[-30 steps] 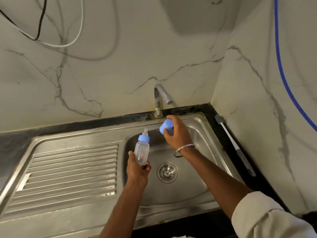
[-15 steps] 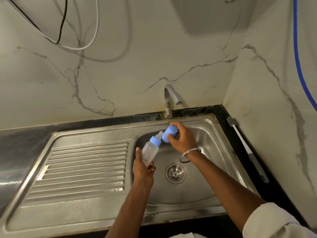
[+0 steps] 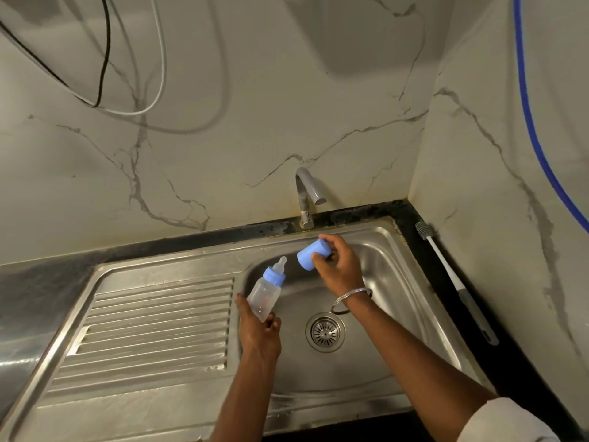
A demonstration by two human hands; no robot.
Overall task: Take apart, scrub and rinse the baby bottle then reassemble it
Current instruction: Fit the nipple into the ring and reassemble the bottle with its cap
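Note:
A clear baby bottle [image 3: 265,296] with a blue collar and a clear teat leans to the right over the left side of the sink basin [image 3: 398,314]. My left hand [image 3: 257,328] grips its base. My right hand [image 3: 338,266] holds the blue cap [image 3: 310,254] just right of the teat, a small gap apart, its open end turned toward the teat. A bottle brush [image 3: 452,279] with a white handle lies on the black counter at the right.
The grey tap [image 3: 306,196] stands behind the basin, with no water running. A ribbed steel draining board [image 3: 153,330] fills the left. The drain [image 3: 325,331] sits mid-basin. Cables hang on the marble wall, and a blue hose [image 3: 529,122] runs down the right wall.
The bottle has tilted from upright to leaning right. The cap came close to the teat half a second ago and now sits slightly apart from it.

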